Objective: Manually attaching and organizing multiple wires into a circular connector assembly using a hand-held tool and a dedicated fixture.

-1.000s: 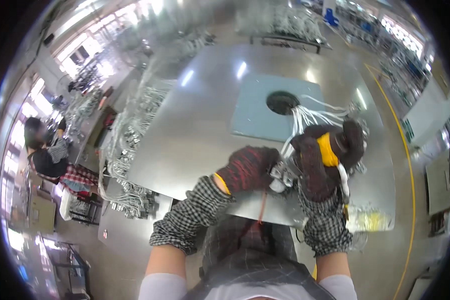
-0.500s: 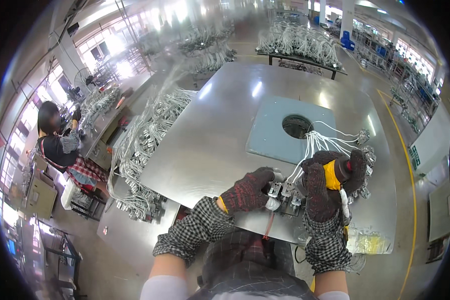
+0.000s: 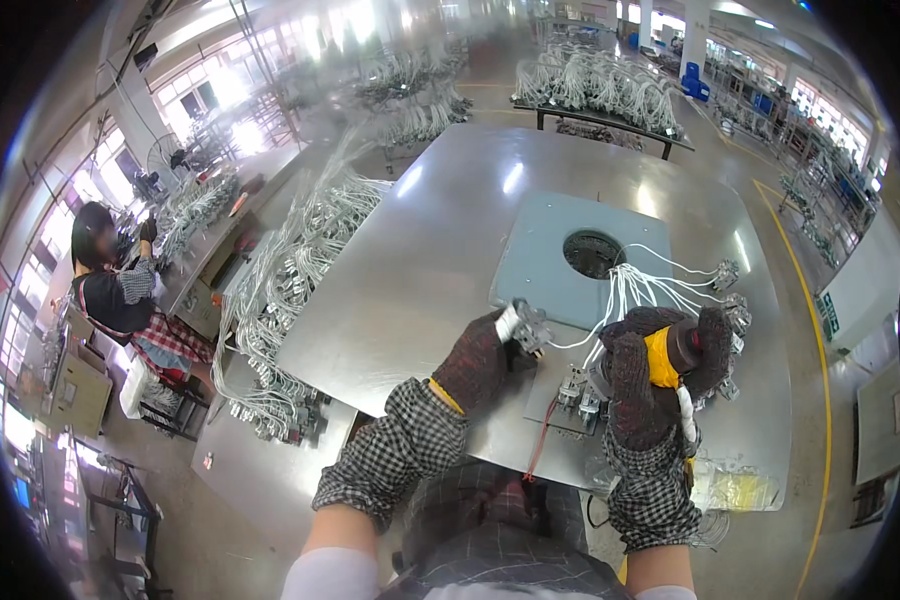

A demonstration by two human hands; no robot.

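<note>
The left fingers hold a silvery connector.

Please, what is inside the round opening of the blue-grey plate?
White cables cross the right rim of the round opening in the blue-grey plate. Only its dark interior shows; what lies deeper or under the cables is hidden.

we are seeing a metal table, where a blue plate is lying flat; connectors are resting to its right, and a yellowish patch is covering the near-right corner.
</note>
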